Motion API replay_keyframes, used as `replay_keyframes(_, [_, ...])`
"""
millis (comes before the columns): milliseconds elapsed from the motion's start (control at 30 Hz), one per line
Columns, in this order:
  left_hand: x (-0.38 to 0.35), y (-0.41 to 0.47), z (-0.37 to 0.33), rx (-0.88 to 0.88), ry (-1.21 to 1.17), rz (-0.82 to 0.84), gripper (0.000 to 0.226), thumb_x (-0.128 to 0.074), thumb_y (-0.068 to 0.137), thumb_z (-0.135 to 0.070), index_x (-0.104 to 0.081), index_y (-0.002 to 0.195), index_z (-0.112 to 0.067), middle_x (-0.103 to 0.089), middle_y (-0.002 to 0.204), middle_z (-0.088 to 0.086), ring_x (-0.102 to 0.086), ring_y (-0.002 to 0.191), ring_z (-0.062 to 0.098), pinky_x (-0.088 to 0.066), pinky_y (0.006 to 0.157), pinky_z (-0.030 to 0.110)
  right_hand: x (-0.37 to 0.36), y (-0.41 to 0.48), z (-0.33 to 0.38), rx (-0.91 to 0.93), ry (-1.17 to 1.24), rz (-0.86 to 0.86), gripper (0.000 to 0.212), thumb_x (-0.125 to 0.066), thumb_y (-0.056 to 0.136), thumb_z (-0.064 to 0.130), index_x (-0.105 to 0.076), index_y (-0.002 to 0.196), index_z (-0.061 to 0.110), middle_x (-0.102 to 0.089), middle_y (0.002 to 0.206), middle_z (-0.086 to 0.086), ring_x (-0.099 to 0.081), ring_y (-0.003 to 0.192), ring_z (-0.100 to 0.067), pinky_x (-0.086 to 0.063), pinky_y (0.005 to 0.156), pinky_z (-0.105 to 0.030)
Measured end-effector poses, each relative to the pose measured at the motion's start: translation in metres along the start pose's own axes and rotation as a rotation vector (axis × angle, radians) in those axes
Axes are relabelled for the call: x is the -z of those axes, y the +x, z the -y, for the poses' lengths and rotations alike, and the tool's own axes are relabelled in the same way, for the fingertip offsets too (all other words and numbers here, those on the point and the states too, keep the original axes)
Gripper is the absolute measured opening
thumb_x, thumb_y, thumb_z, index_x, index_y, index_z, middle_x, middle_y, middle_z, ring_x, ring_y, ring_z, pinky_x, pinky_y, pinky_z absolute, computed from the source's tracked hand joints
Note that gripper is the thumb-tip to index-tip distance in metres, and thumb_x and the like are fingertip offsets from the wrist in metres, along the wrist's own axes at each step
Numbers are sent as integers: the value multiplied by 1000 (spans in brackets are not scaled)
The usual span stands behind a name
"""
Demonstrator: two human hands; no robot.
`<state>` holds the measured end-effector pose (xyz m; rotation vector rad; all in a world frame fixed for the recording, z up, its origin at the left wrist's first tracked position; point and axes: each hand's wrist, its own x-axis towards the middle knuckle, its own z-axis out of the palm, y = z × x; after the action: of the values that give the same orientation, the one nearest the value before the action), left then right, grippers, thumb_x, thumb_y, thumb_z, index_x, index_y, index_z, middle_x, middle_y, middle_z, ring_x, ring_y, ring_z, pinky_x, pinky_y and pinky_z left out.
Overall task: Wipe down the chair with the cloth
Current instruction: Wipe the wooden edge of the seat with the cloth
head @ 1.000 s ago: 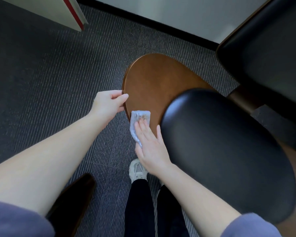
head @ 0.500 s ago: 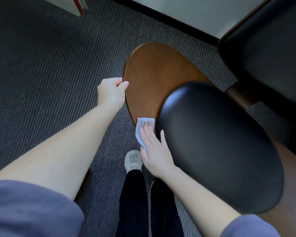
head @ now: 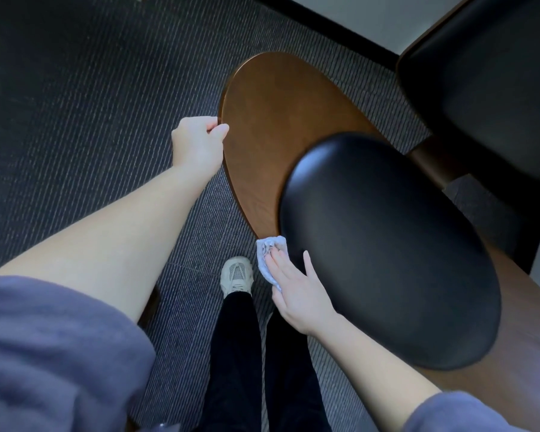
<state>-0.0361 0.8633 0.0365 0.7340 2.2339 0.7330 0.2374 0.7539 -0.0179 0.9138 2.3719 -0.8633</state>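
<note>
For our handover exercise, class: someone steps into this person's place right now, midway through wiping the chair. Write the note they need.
Left hand grips the left rim of the chair's wooden panel, apparently steadying it.
Right hand, fingers flat, presses the cloth on the panel's near tip, beside the black cushion.
Done: no wipe marks show, so this cannot be told.
Left, probably: any unwiped wood, then the cushion.

Grey ribbed carpet (head: 75, 120) is covering the floor; a black skirting (head: 340, 32) is edging a white wall (head: 371, 14).
</note>
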Motion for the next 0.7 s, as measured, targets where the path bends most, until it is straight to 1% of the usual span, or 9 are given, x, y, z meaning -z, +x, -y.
replay_keyframes(100, [0,0,0,10,3,3,34,-53,97,-24,-65,81,4,-69,83,19,-66,74,30,-59,77,45,-6,-12,-6,20,5,58,66,-20,93,32,-22,155,10,-18,163,-3,-17,150,-14,-9,120,-55])
replay_keyframes(167, [0,-1,-1,12,6,-1,34,-53,98,-23,-66,80,3,-69,83,18,-66,72,26,-59,77,43,-10,-20,-10,23,-18,65,65,-25,93,31,-29,153,8,-26,161,-5,-25,148,-16,-17,118,-57])
replay_keyframes(267, [0,0,1,25,-25,15,32,-54,96,-25,-63,76,-2,-71,89,18,-70,85,31,-59,78,46,-15,-27,-13,31,-28,73,63,-29,92,30,-35,150,7,-33,157,-6,-32,145,-17,-27,114,-58])
replay_keyframes(333, [0,0,2,36,-41,21,25,-54,94,-26,-64,77,-10,-72,93,18,-70,89,32,-59,79,48,-15,-25,-11,36,-6,69,65,-23,92,31,-29,153,8,-25,161,-5,-25,148,-16,-20,118,-57])
replay_keyframes(433, [0,-1,1,49,-49,8,30,-55,95,-24,-69,87,1,-72,92,16,-70,88,31,-59,80,46,-7,-9,-3,26,82,44,72,-8,89,35,-13,157,12,-7,165,1,-6,151,-10,0,122,-50])
replay_keyframes(500, [0,-1,1,48,-55,8,29,-55,96,-24,-70,90,1,-72,93,16,-70,89,30,-59,81,46,2,6,5,6,161,-6,75,-4,86,36,-7,157,14,-2,165,5,0,151,-7,6,122,-45])
replay_keyframes(567, [1,1,2,43,-48,23,28,-55,96,-25,-70,84,-5,-72,95,18,-70,91,31,-59,81,48,13,24,10,-16,226,-54,71,-9,89,33,-5,157,14,-1,165,6,3,150,-5,9,121,-44])
replay_keyframes(633, [1,2,4,36,-38,43,22,-54,95,-27,-65,79,-18,-71,97,18,-69,93,33,-59,81,50,24,40,13,-26,272,-93,65,-21,96,24,-5,157,13,0,165,5,4,150,-5,8,122,-46])
replay_keyframes(700, [1,5,8,28,-61,67,20,-54,92,-31,-66,80,-20,-71,97,19,-69,93,34,-58,80,52,39,55,14,-32,301,-135,65,-26,96,22,-7,157,13,-2,165,4,3,150,-6,8,122,-46])
